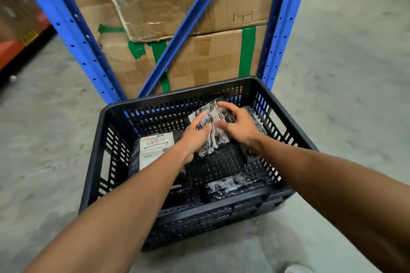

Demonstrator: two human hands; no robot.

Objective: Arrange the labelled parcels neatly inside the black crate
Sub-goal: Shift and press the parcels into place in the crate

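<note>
A black slatted crate (pixel 106 139) stands on the concrete floor in front of me. Both hands reach into it and hold one black, tape-wrapped parcel (pixel 214 133) tilted near the crate's far middle: my left hand (pixel 195 137) grips its left side, my right hand (pixel 238 125) its right side. A black parcel with a white shipping label (pixel 153 148) lies flat on the left of the crate floor. Another taped black parcel (pixel 233 187) lies against the near wall. A dark parcel (pixel 260 122) sits by the right wall, partly hidden behind my right hand.
A blue metal rack (pixel 281 29) with a diagonal brace rises just behind the crate, holding stacked cardboard boxes (pixel 210 57) with green tape. Bare concrete floor (pixel 343 73) spreads to the left and right. An orange shelf beam (pixel 11 51) shows at far left.
</note>
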